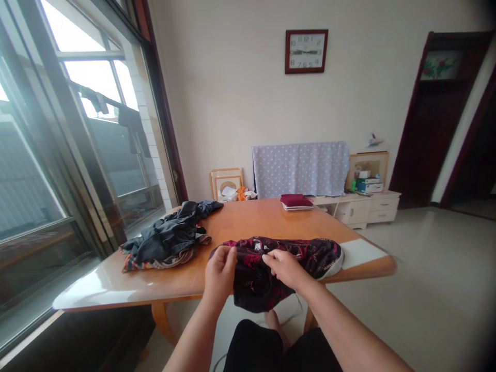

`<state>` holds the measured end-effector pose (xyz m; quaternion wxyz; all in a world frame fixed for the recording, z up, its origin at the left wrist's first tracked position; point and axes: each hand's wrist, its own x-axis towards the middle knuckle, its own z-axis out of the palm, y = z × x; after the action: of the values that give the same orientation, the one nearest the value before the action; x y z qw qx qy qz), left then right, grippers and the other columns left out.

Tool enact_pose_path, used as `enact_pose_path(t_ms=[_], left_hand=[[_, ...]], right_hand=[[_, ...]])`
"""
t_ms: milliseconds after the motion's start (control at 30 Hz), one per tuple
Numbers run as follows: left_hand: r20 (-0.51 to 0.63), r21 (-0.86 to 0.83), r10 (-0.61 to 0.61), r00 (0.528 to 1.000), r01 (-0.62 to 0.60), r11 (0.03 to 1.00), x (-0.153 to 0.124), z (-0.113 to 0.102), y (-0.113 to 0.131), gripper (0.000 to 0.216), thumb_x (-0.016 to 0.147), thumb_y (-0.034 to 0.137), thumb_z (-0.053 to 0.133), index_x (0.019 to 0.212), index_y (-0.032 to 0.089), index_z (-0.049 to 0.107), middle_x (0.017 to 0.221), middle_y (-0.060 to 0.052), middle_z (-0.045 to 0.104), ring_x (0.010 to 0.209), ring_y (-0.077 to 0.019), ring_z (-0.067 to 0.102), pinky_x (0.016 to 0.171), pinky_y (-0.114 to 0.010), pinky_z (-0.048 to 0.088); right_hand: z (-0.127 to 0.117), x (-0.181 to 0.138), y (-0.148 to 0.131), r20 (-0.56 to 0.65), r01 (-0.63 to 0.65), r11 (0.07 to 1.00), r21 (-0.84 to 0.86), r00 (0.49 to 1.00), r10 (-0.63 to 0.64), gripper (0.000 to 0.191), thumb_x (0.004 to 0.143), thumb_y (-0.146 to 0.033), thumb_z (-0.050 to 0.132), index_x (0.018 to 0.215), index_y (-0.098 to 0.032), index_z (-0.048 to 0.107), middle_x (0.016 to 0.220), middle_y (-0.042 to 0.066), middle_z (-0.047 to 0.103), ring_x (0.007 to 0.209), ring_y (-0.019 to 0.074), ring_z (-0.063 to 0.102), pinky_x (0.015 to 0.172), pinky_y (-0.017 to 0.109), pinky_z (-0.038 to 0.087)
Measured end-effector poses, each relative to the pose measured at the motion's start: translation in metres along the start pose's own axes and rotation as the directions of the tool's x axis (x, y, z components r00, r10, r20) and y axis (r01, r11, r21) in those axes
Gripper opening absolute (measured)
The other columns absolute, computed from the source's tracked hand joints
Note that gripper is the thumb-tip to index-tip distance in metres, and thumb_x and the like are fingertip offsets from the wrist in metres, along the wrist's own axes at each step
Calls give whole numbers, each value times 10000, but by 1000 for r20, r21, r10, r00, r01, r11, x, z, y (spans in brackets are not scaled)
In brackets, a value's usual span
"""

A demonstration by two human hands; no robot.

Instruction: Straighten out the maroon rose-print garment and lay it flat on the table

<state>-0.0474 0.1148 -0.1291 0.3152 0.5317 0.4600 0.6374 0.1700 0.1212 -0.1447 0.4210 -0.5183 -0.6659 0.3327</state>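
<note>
Landmark: the wooden table, which every place below is told from
Your left hand: your left hand is at the table's near edge, fingers curled shut on the left part of the dark patterned garment, pinching a fold of it
Your right hand: your right hand is just beside the left one at the same near edge, thumb and fingers closed on the cloth near its middle
Garment: black with dark red print and a pale band at its right end; it lies along the table's near edge, and the part under your hands hangs over that edge toward your lap
Pile of clothes: a heap of dark clothes sits on the table's left side, beyond your left hand and apart from the garment, with a striped piece showing under it
Folded stack: a small dark red folded stack rests at the table's far edge, well apart from your hands
White sheet: a white sheet lies flat at the table's right corner, just beside the garment's pale end
Behind the table: a spotted cloth is draped over something, with a low white cabinet to its right
Wall: a clock hangs high above the table's far side
Window: a large window runs along the table's left
</note>
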Motion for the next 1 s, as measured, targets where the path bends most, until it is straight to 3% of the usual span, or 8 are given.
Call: enact_pose_path(t_ms=[100,200,267,433,567,733,900,1000], left_hand=[[284,67,11,959,-32,997,-11,12,0,134,696,272,835,782,231,741,726,-17,654,722,-190,575,654,-241,390],[322,130,49,945,-96,987,-14,21,-9,173,645,254,872,780,251,764,760,-28,655,753,-194,575,683,-244,392],[296,97,6,955,-36,995,-13,23,-15,131,663,278,861,727,245,752,728,-21,636,722,-184,562,674,-245,391],[148,-118,-193,970,211,970,-2,10,-12,212,729,378,804,745,182,726,652,0,608,632,-147,536,590,-227,381],[-44,-349,-208,977,180,920,18,-19,0,218,741,364,766,838,187,683,693,14,624,609,-119,552,551,-202,405],[-291,-540,-321,901,122,833,44,-63,1,123,705,211,669,805,185,601,676,39,601,574,-101,556,542,-198,430],[-439,-488,-464,769,229,842,49,-93,-18,178,718,169,583,895,183,597,789,8,663,656,-125,619,604,-234,431],[-537,-198,-289,792,214,957,41,-95,-31,228,770,303,644,968,197,606,877,-18,681,765,-167,643,659,-277,445]], right_hand=[[6,-1,-5,75,38,997,61,996,-42,364,934,-507,499,781,-200,621,684,-8,608,590,136,524,586,264,415],[9,-4,-11,130,66,987,145,988,-86,376,953,-510,470,828,-198,638,746,-14,608,602,120,520,618,256,437],[8,-6,-12,134,58,987,152,988,-79,409,956,-533,466,838,-188,650,747,-8,610,586,114,522,617,256,442],[-3,0,12,-47,0,984,176,999,8,399,923,-518,521,1051,-183,697,828,23,655,635,145,588,618,279,479],[-16,11,47,-228,-73,982,174,967,112,485,865,-468,595,1244,-169,639,876,45,686,677,182,634,653,322,514],[-23,18,77,-305,-97,985,140,943,136,574,848,-454,611,1341,-161,578,908,58,713,736,205,680,696,330,525],[-23,23,87,-329,-154,975,162,923,201,546,854,-426,591,1341,-178,566,1040,76,722,751,192,701,699,307,531],[-24,27,88,-361,-164,979,121,912,197,539,855,-425,584,1337,-184,569,1084,85,723,709,181,696,702,308,533]])
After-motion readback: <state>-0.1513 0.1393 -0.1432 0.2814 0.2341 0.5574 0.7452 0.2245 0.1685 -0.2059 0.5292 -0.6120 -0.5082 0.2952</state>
